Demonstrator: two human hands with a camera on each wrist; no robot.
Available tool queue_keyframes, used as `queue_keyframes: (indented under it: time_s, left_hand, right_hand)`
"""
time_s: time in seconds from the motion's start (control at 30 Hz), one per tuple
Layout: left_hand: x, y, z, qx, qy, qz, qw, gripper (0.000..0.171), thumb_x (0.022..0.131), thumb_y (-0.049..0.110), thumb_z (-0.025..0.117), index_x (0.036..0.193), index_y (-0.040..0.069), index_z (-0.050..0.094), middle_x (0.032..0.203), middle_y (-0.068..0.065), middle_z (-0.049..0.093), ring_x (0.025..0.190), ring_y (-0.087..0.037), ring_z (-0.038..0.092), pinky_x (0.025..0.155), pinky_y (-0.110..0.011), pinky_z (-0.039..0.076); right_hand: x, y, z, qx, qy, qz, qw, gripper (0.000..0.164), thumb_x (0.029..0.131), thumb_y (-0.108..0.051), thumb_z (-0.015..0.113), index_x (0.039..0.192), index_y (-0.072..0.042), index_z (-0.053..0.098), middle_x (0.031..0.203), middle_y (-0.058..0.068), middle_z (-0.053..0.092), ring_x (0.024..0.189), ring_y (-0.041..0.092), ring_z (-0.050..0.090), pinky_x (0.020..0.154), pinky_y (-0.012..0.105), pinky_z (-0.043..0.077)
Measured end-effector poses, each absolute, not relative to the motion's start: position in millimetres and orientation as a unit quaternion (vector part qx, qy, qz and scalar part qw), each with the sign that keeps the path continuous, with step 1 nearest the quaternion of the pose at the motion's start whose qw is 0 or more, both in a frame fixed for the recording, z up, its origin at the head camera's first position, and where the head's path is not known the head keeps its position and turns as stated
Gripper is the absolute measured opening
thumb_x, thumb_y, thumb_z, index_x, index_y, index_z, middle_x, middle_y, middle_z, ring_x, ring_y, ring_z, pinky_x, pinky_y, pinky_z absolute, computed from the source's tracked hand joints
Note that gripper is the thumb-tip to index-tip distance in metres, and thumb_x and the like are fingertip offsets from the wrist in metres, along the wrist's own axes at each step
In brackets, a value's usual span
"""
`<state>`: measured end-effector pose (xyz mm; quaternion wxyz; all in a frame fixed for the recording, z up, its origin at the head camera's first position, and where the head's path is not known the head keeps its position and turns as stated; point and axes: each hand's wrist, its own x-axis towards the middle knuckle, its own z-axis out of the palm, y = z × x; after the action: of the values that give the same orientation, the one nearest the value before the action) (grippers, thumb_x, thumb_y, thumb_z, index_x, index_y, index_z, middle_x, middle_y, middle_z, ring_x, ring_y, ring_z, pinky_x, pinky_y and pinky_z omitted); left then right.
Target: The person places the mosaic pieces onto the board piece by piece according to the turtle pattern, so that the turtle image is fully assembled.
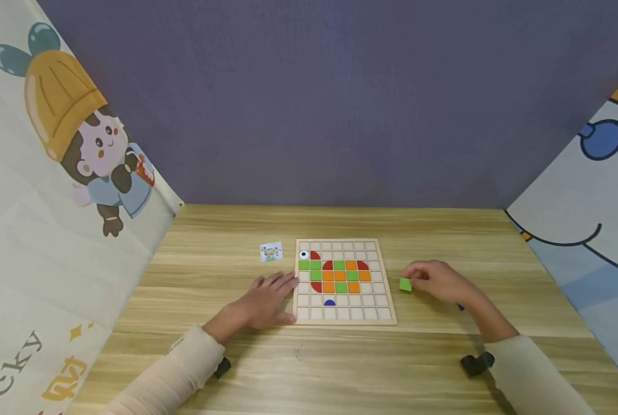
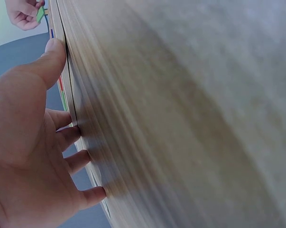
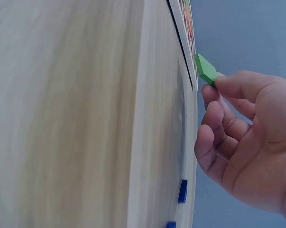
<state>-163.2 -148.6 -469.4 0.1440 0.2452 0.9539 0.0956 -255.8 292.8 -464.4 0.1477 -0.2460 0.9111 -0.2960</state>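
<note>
Between thumb and forefinger my right hand [image 1: 438, 280] pinches a green square tile [image 1: 405, 284], just off the right side of the wooden grid board [image 1: 344, 316]. In the right wrist view the green tile [image 3: 206, 69] is raised above the table. My left hand [image 1: 267, 300] lies with fingers spread at the board's left edge, fingertips touching the rim. Green, orange and red tiles form a patterned shape on the board, with a round eye tile [image 1: 304, 255] at its upper left. A blue half-round tile [image 1: 329, 302] sits lower down on the grid.
A small picture card [image 1: 271, 252] lies left of the board's top corner. Blue pieces [image 3: 182, 191] lie on the table by my right wrist, mostly hidden by the arm in the head view. A dark purple wall [image 1: 340, 115] stands behind the table.
</note>
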Motion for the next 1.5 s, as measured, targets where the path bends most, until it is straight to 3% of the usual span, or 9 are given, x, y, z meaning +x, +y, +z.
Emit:
queue_keyframes:
  time_s: [0.77, 1.1, 1.5]
  left_hand:
    - [-163.1, -148.1, -469.0, 0.246, 0.955, 0.089, 0.143, 0.087, 0.096, 0.061, 0.058, 0.162, 0.014, 0.026, 0.171, -0.008, 0.023, 0.156, -0.038, 0.024, 0.119, -0.069, 0.025]
    - [-163.4, -147.9, -468.8, 0.245, 0.954, 0.094, 0.146, 0.086, 0.096, 0.061, 0.058, 0.162, 0.014, 0.027, 0.170, -0.008, 0.023, 0.156, -0.038, 0.024, 0.119, -0.069, 0.025]
    - [-162.1, -148.0, -468.5, 0.244, 0.954, 0.097, 0.144, 0.086, 0.096, 0.060, 0.058, 0.162, 0.014, 0.028, 0.170, -0.009, 0.024, 0.155, -0.039, 0.025, 0.118, -0.070, 0.025]
  right_hand:
    - [-259.3, 238.8, -465.6, -0.279, 0.885, -0.327, 0.179, 0.017, 0.099, -0.010, 0.064, 0.113, -0.014, 0.073, 0.098, -0.002, 0.071, 0.085, 0.010, 0.059, 0.074, 0.024, 0.050]
    - [-258.5, 220.3, -470.5, -0.308, 0.872, -0.329, 0.190, 0.018, 0.099, -0.008, 0.062, 0.111, -0.015, 0.073, 0.092, -0.003, 0.070, 0.072, 0.009, 0.056, 0.064, 0.023, 0.048]
    - [-257.4, 210.1, -470.3, -0.315, 0.878, -0.310, 0.185, 0.016, 0.097, -0.005, 0.061, 0.105, -0.014, 0.072, 0.094, -0.003, 0.072, 0.078, 0.012, 0.055, 0.071, 0.024, 0.050]
